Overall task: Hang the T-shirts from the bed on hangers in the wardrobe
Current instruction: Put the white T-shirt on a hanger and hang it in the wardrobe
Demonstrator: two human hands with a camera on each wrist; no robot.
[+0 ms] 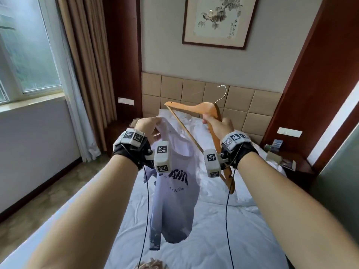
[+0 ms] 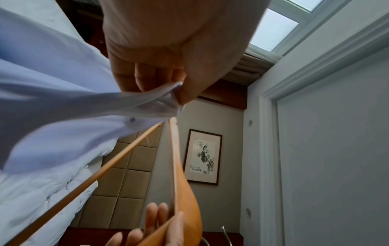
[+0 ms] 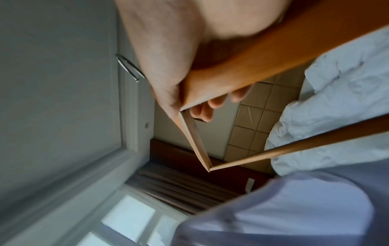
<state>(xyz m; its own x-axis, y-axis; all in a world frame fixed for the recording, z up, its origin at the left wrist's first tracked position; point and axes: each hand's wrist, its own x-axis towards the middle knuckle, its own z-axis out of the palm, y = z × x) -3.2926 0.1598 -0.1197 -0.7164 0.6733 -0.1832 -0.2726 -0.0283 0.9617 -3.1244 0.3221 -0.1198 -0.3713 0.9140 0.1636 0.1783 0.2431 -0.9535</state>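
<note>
Fabric of a pale lilac T-shirt (image 1: 175, 193) is bunched at the collar in the left hand (image 1: 148, 126), and the rest of the garment drops straight down from that pinch, long axis vertical, hem lowest, clear of the white bed (image 1: 223, 239) beneath. Dark lettering on the chest faces the head camera. The left wrist view adds what the head view hides: the fingers (image 2: 147, 78) are curled tight, the thumb pressing a folded edge of the T-shirt (image 2: 63, 99) against them, with cloth trailing away to one side of the grip.

Just right of that pinch, one tip of the wooden hanger (image 1: 194, 107) reaches toward the open neck of the shirt; whether it touches the cloth cannot be told. The hanger runs diagonally: its near arm slopes down past the right wrist, its far arm points left toward the shirt, and the metal hook (image 1: 222, 94) rises above the grip toward the padded headboard (image 1: 242, 101).

The right hand (image 1: 218, 124) is wrapped round the hanger near its middle, below the hook. The right wrist view shows the fingers (image 3: 210, 106) folded under the flat wooden arm and the thumb along its upper edge, plus the thin crossbar (image 3: 294, 149) meeting the arm's tip beyond the grip, with the shirt (image 3: 294, 208) below that corner.
</note>
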